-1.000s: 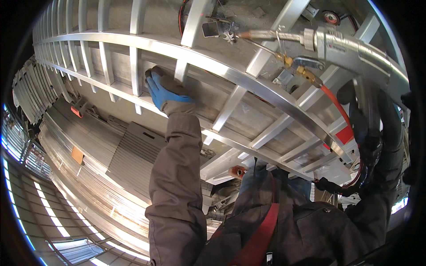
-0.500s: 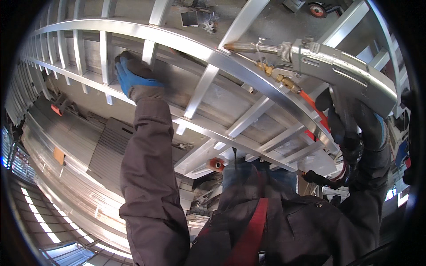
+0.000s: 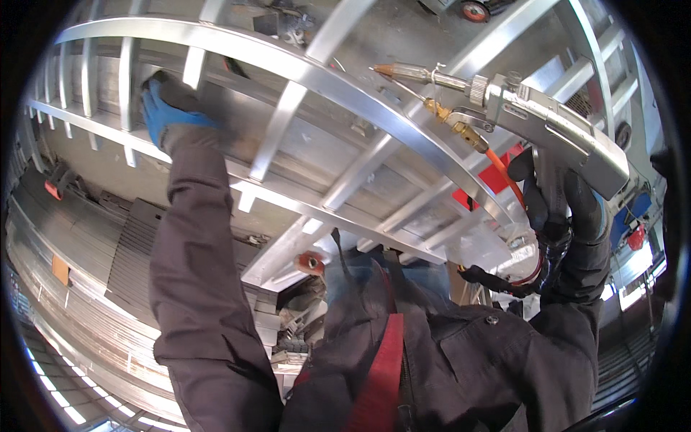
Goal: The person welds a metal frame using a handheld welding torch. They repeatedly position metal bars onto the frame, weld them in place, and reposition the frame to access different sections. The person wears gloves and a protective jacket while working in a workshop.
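My left hand (image 3: 176, 111), in a blue and dark glove, reaches past the lower rail of a silver metal frame. It lies between two crossbars (image 3: 194, 68) with its fingers stretched out, though the fingertips are partly hidden. My right hand (image 3: 551, 187), in a dark glove, is wrapped round the grip of a silver welding torch (image 3: 554, 126). The torch's copper-coloured nozzle points left above the curved upper rail (image 3: 353, 93), apart from the nearest crossbar joint. A thin tube with brass fittings (image 3: 468, 137) runs below the barrel to an orange hose (image 3: 504, 173).
Stacked long metal profiles (image 3: 86, 281) lie at the left. A small reddish clamp-like part (image 3: 311, 263) sits below the lower rail. A wheel with an orange hub (image 3: 475, 11) is on the floor at the top. A red object (image 3: 497, 173) shows behind the hose.
The torch nozzle has moved right, away from the crossbar joint it was beside. My left hand keeps its place between the same crossbars while the whole view has shifted.
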`<control>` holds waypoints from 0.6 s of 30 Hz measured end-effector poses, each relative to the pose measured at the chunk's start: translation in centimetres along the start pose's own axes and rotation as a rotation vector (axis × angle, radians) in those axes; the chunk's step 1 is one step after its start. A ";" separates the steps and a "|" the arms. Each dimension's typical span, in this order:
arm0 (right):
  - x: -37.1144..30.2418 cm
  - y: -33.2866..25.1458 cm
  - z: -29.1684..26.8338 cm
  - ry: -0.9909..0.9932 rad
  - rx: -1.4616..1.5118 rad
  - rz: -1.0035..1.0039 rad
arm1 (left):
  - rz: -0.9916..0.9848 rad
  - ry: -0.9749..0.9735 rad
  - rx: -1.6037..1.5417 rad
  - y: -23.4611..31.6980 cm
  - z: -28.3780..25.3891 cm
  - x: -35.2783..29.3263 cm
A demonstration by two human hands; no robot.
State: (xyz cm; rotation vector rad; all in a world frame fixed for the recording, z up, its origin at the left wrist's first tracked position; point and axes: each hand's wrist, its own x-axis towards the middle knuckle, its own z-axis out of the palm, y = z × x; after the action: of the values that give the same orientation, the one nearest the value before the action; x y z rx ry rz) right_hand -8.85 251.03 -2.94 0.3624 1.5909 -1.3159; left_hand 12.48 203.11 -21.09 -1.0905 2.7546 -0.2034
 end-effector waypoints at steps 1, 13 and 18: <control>-0.2 0.0 -1.1 -0.056 0.026 0.053 | -0.005 0.030 -0.166 -0.2 0.1 0.1; -2.1 2.0 -6.0 -0.184 -0.076 0.070 | 0.033 0.128 -0.268 -2.1 2.0 1.0; -2.4 2.6 -6.3 -0.170 -0.085 0.030 | 0.037 0.141 -0.199 -3.4 3.2 1.6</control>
State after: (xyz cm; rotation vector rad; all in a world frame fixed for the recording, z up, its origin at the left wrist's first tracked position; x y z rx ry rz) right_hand -8.91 258.22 -3.06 0.2151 1.4875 -1.2195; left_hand 14.26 199.32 -23.77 -1.1101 2.9711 -0.0005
